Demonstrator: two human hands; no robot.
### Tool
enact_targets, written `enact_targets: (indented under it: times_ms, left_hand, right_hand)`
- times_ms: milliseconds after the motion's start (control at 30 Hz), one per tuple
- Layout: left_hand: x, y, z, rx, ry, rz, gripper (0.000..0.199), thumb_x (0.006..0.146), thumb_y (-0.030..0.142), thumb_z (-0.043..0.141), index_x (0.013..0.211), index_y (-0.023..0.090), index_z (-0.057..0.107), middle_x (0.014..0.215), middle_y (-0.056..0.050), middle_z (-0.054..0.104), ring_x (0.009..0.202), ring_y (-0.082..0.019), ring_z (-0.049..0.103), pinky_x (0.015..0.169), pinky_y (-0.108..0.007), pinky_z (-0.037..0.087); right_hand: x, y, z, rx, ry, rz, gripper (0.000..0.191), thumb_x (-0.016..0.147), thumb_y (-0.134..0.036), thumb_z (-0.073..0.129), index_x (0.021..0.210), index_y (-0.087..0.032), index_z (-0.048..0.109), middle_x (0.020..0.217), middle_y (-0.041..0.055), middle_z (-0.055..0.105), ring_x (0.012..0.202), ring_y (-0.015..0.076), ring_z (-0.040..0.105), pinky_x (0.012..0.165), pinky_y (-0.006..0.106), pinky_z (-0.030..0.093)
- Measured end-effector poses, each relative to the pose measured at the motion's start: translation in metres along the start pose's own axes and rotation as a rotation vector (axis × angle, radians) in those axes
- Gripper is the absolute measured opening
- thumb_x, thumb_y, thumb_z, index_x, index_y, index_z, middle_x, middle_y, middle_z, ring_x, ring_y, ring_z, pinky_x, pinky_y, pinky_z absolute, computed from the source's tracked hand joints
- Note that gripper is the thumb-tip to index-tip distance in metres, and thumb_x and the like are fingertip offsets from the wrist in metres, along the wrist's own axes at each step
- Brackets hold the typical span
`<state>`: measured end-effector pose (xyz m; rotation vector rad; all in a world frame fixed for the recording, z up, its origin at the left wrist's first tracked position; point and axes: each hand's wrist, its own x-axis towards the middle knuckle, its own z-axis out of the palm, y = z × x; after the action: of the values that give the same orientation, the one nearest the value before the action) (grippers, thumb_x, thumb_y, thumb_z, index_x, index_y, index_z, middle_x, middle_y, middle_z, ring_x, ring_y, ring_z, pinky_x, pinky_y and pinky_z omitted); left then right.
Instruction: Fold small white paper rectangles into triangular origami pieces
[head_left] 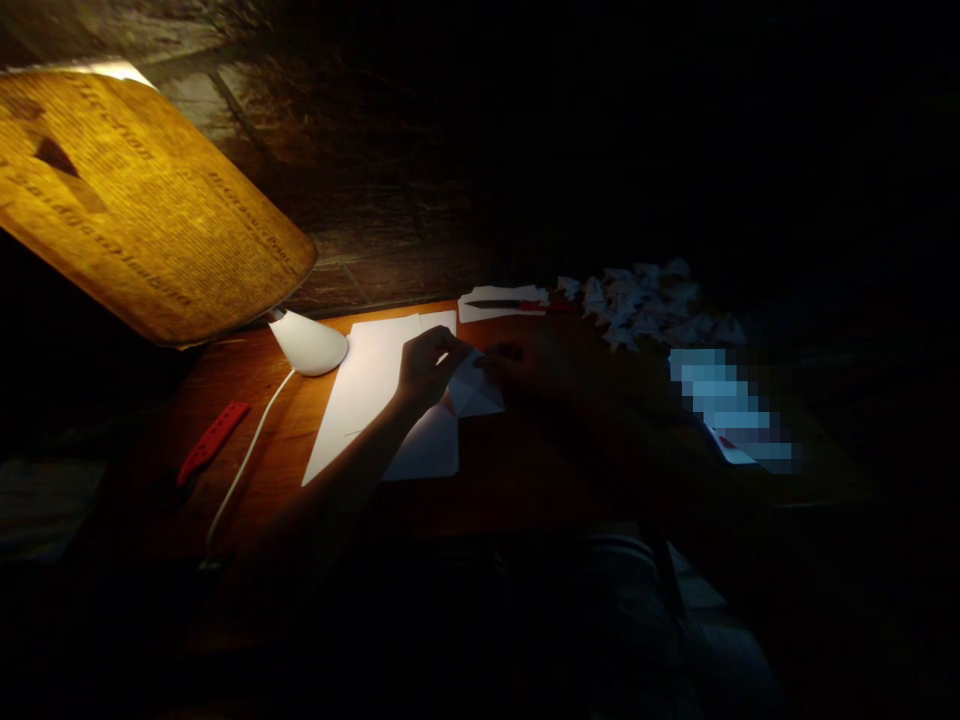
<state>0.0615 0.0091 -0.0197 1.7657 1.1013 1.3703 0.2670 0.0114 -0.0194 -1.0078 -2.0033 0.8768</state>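
A small creased piece of white paper [478, 390] is held up over the wooden table, with fold lines across it. My left hand [429, 368] pinches its upper left edge between thumb and fingers. At its upper right edge is my right hand [517, 362], dim in shadow, with its fingers closed on the paper. Larger white sheets [367, 390] lie flat on the table beneath and to the left of my left hand.
A lamp with a printed shade [150, 210] and white base [311, 345] stands left, near a red-handled tool [214, 440]. Behind are scissors [502, 304] on paper scraps and a pile of folded papers [637, 305]. A lit, pixelated device [731, 405] lies right.
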Motion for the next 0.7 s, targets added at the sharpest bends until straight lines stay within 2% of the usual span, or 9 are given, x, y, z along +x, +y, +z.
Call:
enact_targets:
  times_ms: [167, 300, 400, 533, 700]
  left_hand:
    - [-0.001, 0.0, 0.001, 0.057, 0.0, 0.014, 0.033, 0.078, 0.039, 0.077, 0.064, 0.02, 0.053, 0.06, 0.002, 0.057, 0.06, -0.012, 0.056, 0.058, -0.024, 0.048]
    - [-0.003, 0.004, 0.002, 0.038, -0.013, 0.017, 0.031, 0.077, 0.036, 0.077, 0.064, 0.02, 0.055, 0.06, 0.002, 0.059, 0.059, -0.013, 0.057, 0.058, -0.025, 0.049]
    - [-0.004, 0.004, 0.003, 0.004, -0.028, 0.008, 0.029, 0.078, 0.034, 0.077, 0.063, 0.02, 0.056, 0.06, 0.002, 0.059, 0.057, -0.012, 0.056, 0.058, -0.025, 0.049]
    - [-0.005, 0.008, 0.005, -0.014, -0.048, -0.017, 0.031, 0.077, 0.039, 0.08, 0.064, 0.019, 0.061, 0.061, 0.0, 0.063, 0.058, -0.012, 0.058, 0.058, -0.025, 0.05]
    - [-0.007, 0.016, 0.005, -0.05, -0.101, -0.056, 0.035, 0.078, 0.05, 0.082, 0.072, 0.019, 0.067, 0.068, -0.002, 0.068, 0.061, -0.013, 0.059, 0.056, -0.024, 0.046]
  right_hand:
    - [0.0, -0.005, -0.001, -0.07, 0.017, 0.021, 0.018, 0.096, -0.033, 0.07, 0.089, -0.019, 0.08, 0.087, 0.0045, 0.078, 0.077, 0.0181, 0.066, 0.068, 0.029, 0.039]
    - [-0.004, -0.007, 0.0, -0.029, 0.025, 0.016, 0.018, 0.096, -0.032, 0.068, 0.086, -0.02, 0.078, 0.083, 0.003, 0.075, 0.073, 0.017, 0.064, 0.067, 0.029, 0.039]
    - [-0.005, -0.007, 0.002, 0.014, 0.03, 0.022, 0.017, 0.093, -0.036, 0.072, 0.089, -0.02, 0.077, 0.083, 0.003, 0.074, 0.072, 0.0163, 0.063, 0.067, 0.029, 0.041]
    - [-0.001, -0.004, 0.003, 0.082, 0.01, 0.016, 0.028, 0.086, -0.047, 0.08, 0.086, -0.019, 0.074, 0.08, 0.0027, 0.073, 0.07, 0.0161, 0.06, 0.066, 0.029, 0.043]
    - [0.002, -0.002, 0.003, 0.213, 0.116, 0.058, 0.039, 0.085, -0.056, 0.078, 0.076, -0.019, 0.07, 0.077, 0.0035, 0.071, 0.072, 0.0181, 0.061, 0.065, 0.03, 0.046]
